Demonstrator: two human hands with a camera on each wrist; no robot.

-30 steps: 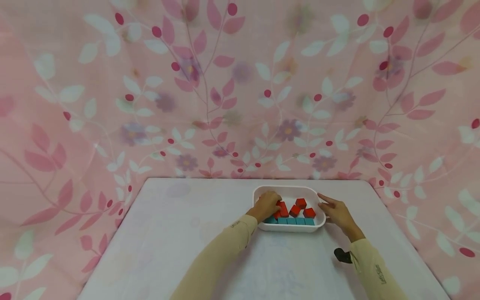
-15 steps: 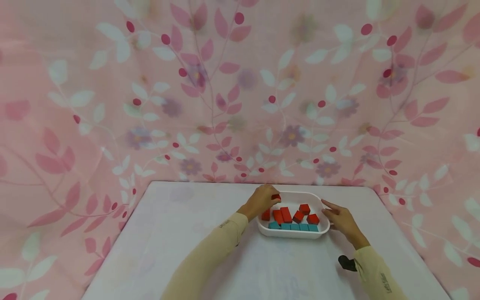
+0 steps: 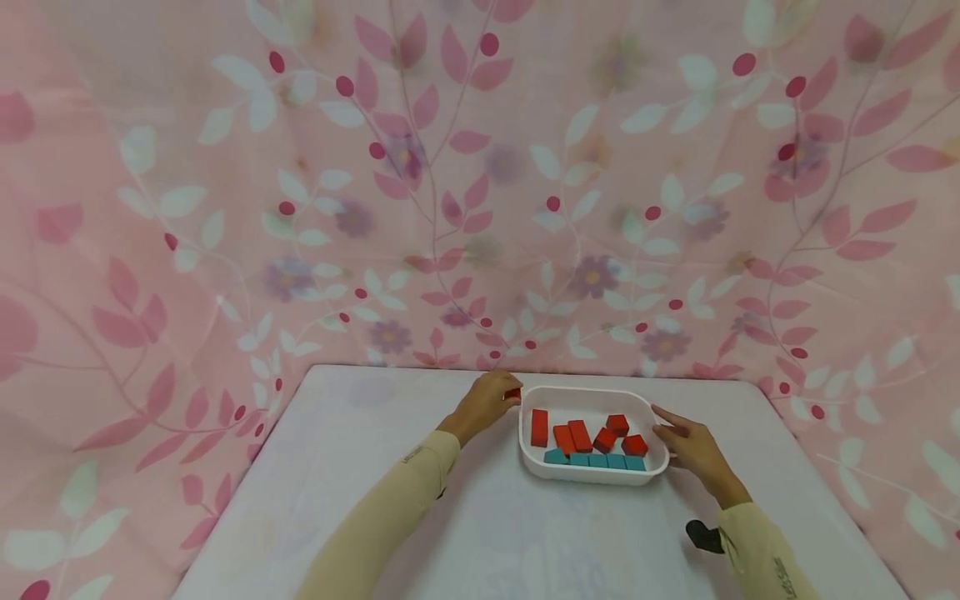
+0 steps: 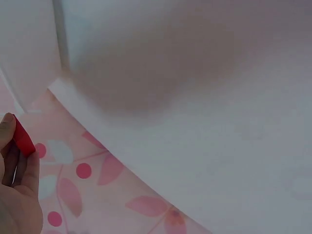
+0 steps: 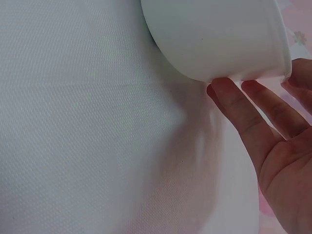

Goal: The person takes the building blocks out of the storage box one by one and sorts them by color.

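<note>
Left hand pinches one red block at the tray's 10 o'clock; inside sit five red blocks, four teal blocks. Right hand, fingers straight, steadies the rim at 3.

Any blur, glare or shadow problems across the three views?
Head view: even, soft light, no glare; tray and blocks sharp but small, backdrop bowed toward the edges. Left wrist view: soft focus, a broad grey shadow on the table; red block in the left hand readable. Right wrist view: sharp cloth weave, right hand fingers slightly soft.
</note>
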